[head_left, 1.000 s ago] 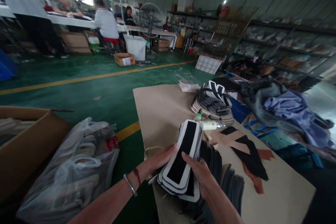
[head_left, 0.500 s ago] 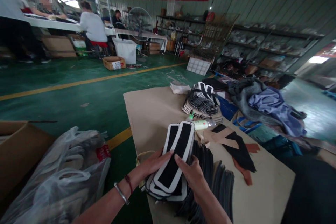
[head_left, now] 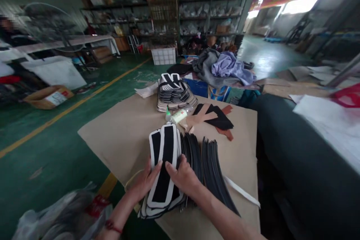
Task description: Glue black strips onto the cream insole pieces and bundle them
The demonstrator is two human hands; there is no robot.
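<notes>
Two fanned stacks of black strap-like panels with white borders lie near the table's front edge, one long panel [head_left: 165,168] on top. My left hand [head_left: 144,182] grips the left side, its thumb on the top panel. From the right, my right hand [head_left: 184,174] closes round the other side, its thumb also on top. The fingers underneath are partly hidden. Just right of my right hand stand rows of dark curved strips [head_left: 213,168]. Beyond the panels lies a bottle with a green tip [head_left: 179,115].
A tied bundle of similar panels [head_left: 173,93] sits at the back of the brown table [head_left: 112,127]. Black and tan scraps [head_left: 215,116] lie to its right. A plastic bag [head_left: 64,213] is on the floor at left. A dark rounded surface [head_left: 295,157] borders the right.
My view has swung to the right, so the table and hands appear further left. Both hands keep their hold on the panels, which look more upright in view.
</notes>
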